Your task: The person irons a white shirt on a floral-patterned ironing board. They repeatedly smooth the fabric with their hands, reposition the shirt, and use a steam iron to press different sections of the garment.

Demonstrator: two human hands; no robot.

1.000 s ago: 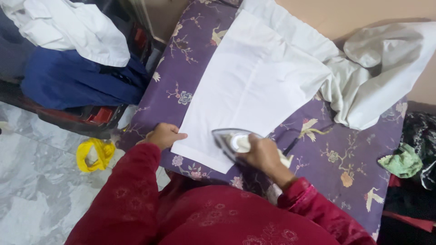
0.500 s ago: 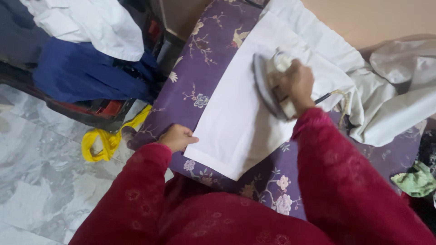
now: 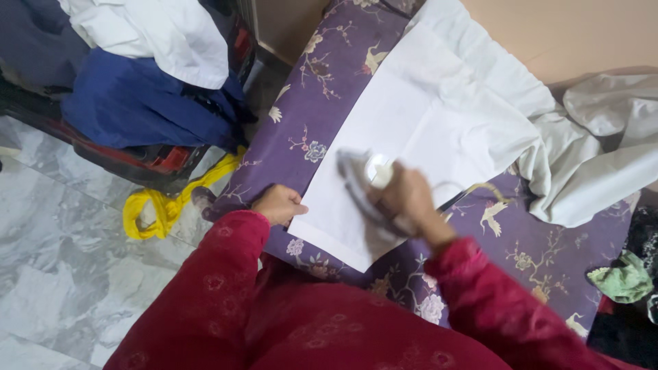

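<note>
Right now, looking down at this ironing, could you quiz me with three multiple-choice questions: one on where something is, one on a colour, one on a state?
1. Where is the left hand?
A. at the white cloth's near left edge
B. on the iron
C. on the floor

2. What colour is the padded cover under the white cloth?
A. green
B. purple with flowers
C. plain grey

3. What is the right hand doing?
A. hanging free
B. gripping the iron
C. lifting blue fabric

Answers: 1 A, its fingers lie at that edge; 2 B, floral purple shows around the cloth; 3 B, its fingers wrap the handle.

The iron [image 3: 363,188] sits on the cloth [image 3: 418,130] spread over the board [image 3: 301,103], clothes pile [image 3: 144,68] to its left.
</note>
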